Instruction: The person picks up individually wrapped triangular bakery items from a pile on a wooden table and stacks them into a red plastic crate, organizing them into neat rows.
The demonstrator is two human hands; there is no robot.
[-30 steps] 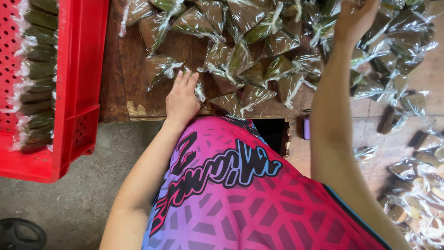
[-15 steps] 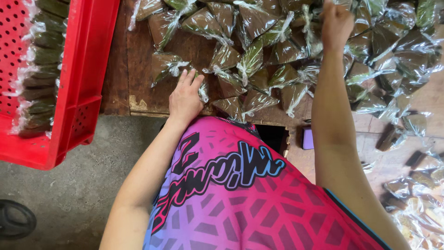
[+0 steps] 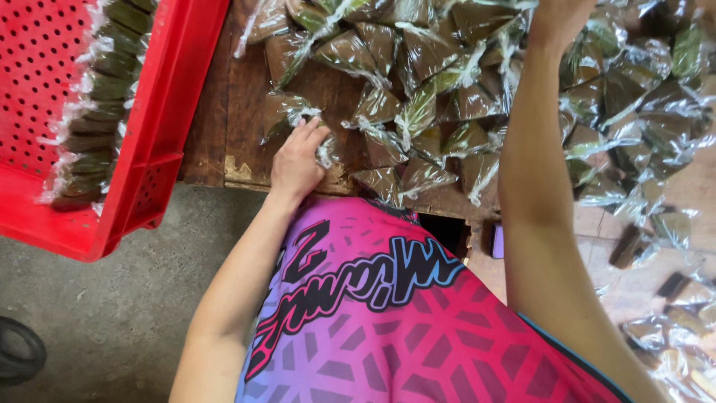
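Note:
My left hand [image 3: 297, 160] lies at the near edge of a wooden table [image 3: 224, 112], fingers curled over a clear-wrapped dark packet [image 3: 327, 151] whose plastic sticks out to the right of the fingers. Just beyond its fingertips lies another wrapped packet [image 3: 287, 108]. My right hand [image 3: 559, 13] reaches far over a big pile of several wrapped green-brown packets [image 3: 447, 89]. It is cut off by the top of the frame, so its fingers are hidden. A pink patterned shirt [image 3: 388, 306] fills the lower middle.
A red perforated plastic crate [image 3: 160, 112] stands at the left, with a row of wrapped packets [image 3: 93, 112] stacked inside. More packets [image 3: 671, 224] are scattered at the right and lower right. Grey concrete floor [image 3: 97, 313] lies below.
The view has shifted, so the table and pile sit lower in frame. My right hand has stretched farther into the pile. My left hand stays at the table edge on its packet.

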